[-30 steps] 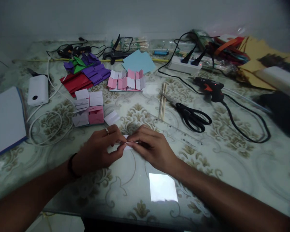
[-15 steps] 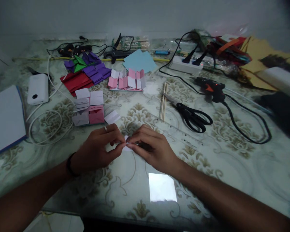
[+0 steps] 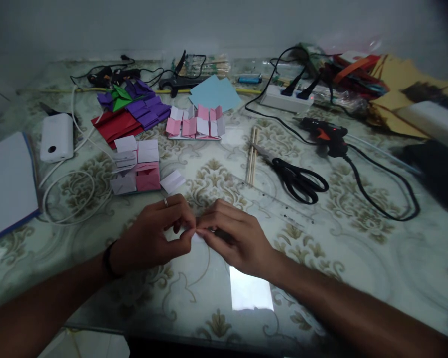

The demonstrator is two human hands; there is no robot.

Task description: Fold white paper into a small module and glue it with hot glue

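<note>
Fingertip to fingertip, my left hand (image 3: 166,228) and my right hand (image 3: 233,229) pinch a small piece of pale paper (image 3: 196,232) just above the table. Most of that paper is hidden behind my fingers. Beyond my left hand lies a loose folded white paper (image 3: 172,181), beside a block of folded pink and white papers (image 3: 148,176). A second block of pink and white folded papers (image 3: 196,123) sits farther back. Purple folded papers (image 3: 149,110), a green one (image 3: 120,98) and red ones (image 3: 114,128) are heaped to its left.
Right of centre are black-handled scissors (image 3: 300,180), wooden sticks (image 3: 252,156), a clear ruler (image 3: 274,203) and a glue gun (image 3: 326,136) with its cord. A power strip (image 3: 285,101) and light blue sheets (image 3: 216,93) stand farther back. A white power bank (image 3: 57,137) and cable are left.
Both hands have dropped slightly toward me, still pinching together. The pale paper between them shows less than before. The things on the table lie as they were.
</note>
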